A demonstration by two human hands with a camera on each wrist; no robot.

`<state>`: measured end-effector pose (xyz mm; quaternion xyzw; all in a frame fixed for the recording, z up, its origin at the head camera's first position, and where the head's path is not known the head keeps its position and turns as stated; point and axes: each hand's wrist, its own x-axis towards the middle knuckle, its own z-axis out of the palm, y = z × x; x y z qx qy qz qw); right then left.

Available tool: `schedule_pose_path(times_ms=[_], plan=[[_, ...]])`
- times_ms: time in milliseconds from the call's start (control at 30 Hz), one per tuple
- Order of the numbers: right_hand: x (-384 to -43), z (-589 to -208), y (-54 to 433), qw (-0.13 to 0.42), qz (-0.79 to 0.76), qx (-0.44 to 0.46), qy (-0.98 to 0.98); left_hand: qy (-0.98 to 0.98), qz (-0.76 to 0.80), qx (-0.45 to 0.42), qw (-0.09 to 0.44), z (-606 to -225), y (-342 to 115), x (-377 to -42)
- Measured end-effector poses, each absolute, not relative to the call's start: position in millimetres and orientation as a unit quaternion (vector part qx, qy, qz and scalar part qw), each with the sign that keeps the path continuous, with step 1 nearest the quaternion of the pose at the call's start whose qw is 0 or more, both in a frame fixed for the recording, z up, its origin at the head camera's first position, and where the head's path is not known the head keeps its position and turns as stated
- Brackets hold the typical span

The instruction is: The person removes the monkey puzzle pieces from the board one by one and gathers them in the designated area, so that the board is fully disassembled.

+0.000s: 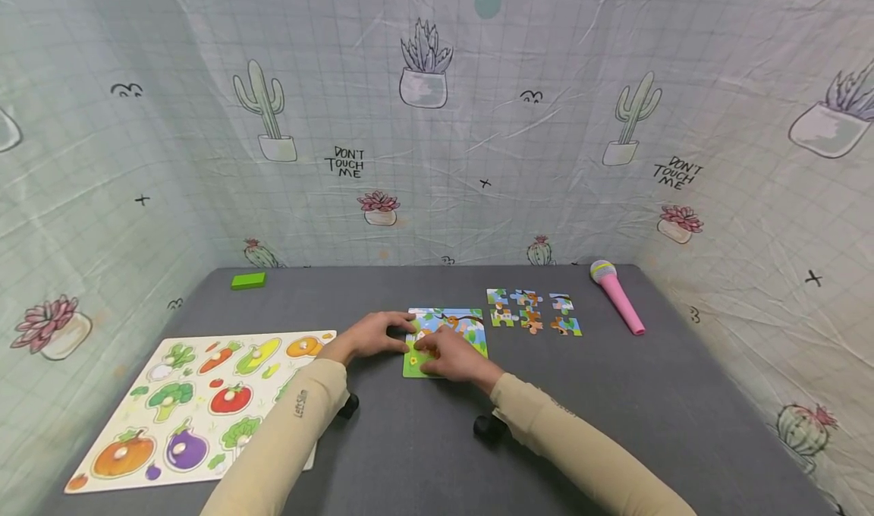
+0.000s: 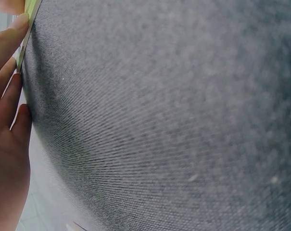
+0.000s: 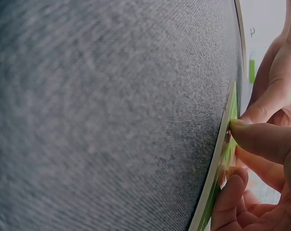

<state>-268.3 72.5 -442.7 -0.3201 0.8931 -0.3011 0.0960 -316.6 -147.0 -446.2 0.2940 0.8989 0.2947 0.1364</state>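
Observation:
A small jigsaw board (image 1: 412, 368) with a green and blue picture lies flat on the dark table. My left hand (image 1: 374, 334) rests at its left edge, fingers extended and thumb touching the side; the left wrist view shows those fingers (image 2: 9, 98) along the board's rim. Over the middle of the board, my right hand (image 1: 454, 355) has bent fingers and thumb close together, pinching a puzzle piece (image 3: 227, 156) at the surface. The fingers hide most of that piece. Several loose puzzle pieces (image 1: 531, 318) lie right of the board.
A cream vegetable peg board (image 1: 153, 402) covers the left of the table, partly under my left forearm. A green block (image 1: 249, 281) is at the back left. The pink toy microphone (image 1: 624, 303) lies at the back right. Patterned cloth walls (image 1: 478, 228) enclose the table.

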Motion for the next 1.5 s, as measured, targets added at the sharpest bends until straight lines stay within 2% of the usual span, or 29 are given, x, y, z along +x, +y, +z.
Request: schedule_pose_path(times_ms=[467, 733, 967, 1200, 1267, 1500], plan=[[-263.6, -442.0, 70.7, 0.063, -0.310, -0.313, 0.895, 0.897, 0.300, 0.295, 0.136, -446.5, -146.8, -315.7], [-262.6, -436.7, 69.4, 0.068, -0.295, -0.310, 0.901, 0.900, 0.295, 0.289, 0.139, -447.1, -146.5, -317.3], [-264.5, -438.3, 73.3, 0.101, -0.335, -0.313, 0.883, 0.898, 0.302, 0.284, 0.148, -446.6, -146.2, -316.3], [-264.3, -438.2, 73.7, 0.089, -0.344, -0.328, 0.875, 0.899, 0.300, 0.292, 0.132, -448.5, -145.0, -314.7], [-263.8, -438.4, 75.7, 0.100, -0.365, -0.325, 0.867, 0.900, 0.296, 0.295, 0.126, -449.3, -144.7, -314.3], [-262.6, -436.1, 96.5, 0.141, -0.455, -0.265, 0.838, 0.904, 0.292, 0.293, 0.110, -448.7, -142.9, -313.6]])
